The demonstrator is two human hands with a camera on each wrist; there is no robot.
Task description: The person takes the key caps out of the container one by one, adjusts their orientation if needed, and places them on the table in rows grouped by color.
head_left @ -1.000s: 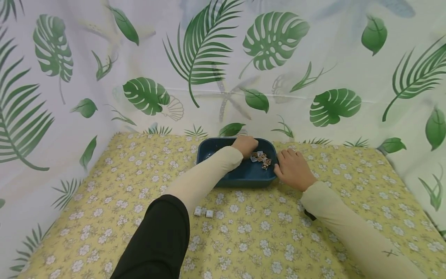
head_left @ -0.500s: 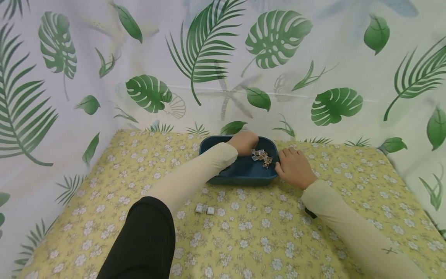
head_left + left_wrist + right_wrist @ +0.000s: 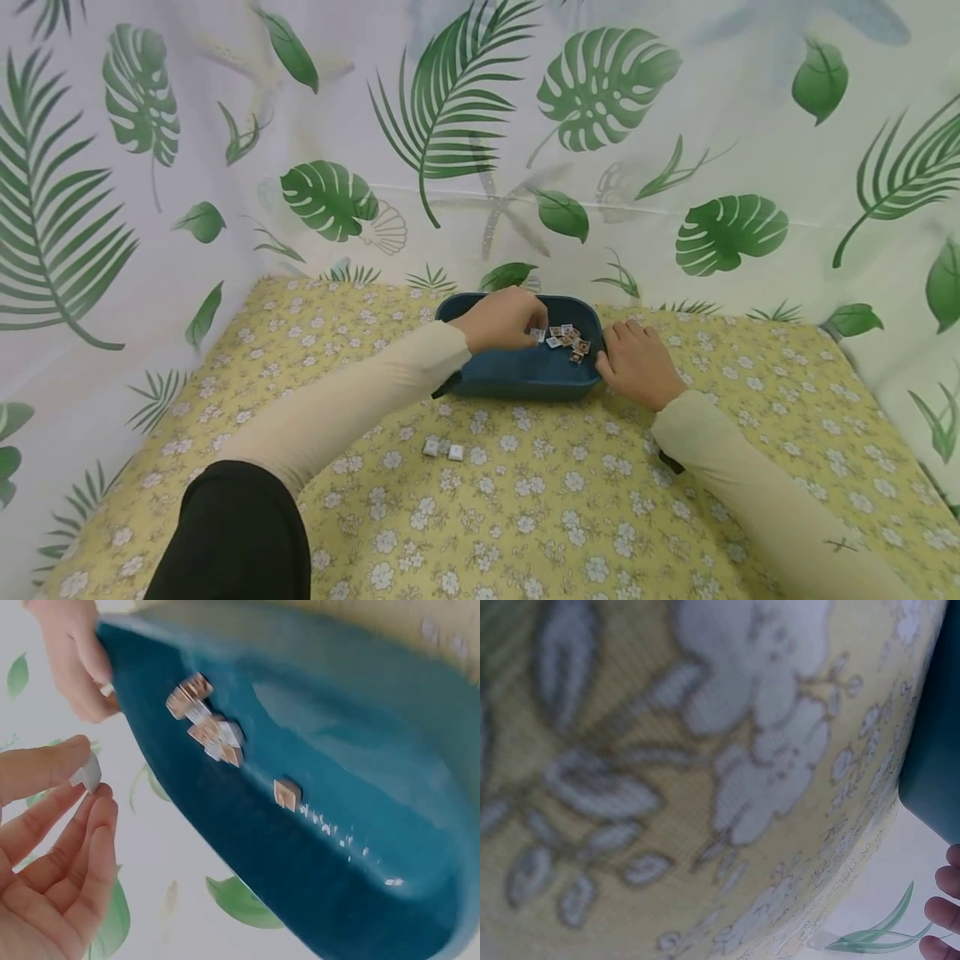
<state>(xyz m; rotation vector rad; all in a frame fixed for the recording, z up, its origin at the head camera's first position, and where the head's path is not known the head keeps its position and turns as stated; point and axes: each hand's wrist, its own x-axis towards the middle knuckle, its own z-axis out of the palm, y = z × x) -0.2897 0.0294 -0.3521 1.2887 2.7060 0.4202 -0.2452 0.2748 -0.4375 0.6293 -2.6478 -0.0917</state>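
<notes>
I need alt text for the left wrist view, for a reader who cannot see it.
Left hand pinching a small whitish piece near a blue container; inside lie a cluster of brown and white pieces and a lone brown piece. The right hand is at one end.

A yellow floral cloth (image 3: 637,546) bears a blue tub (image 3: 525,390) and two small white pieces (image 3: 456,452)

The left arm (image 3: 341,404) stretches forward from the lower left, and the left hand (image 3: 504,319) makes a pinch between thumb and fingertips. The right arm (image 3: 772,483) reaches in from the lower right, its right hand (image 3: 640,360) lying with the back upward.
</notes>
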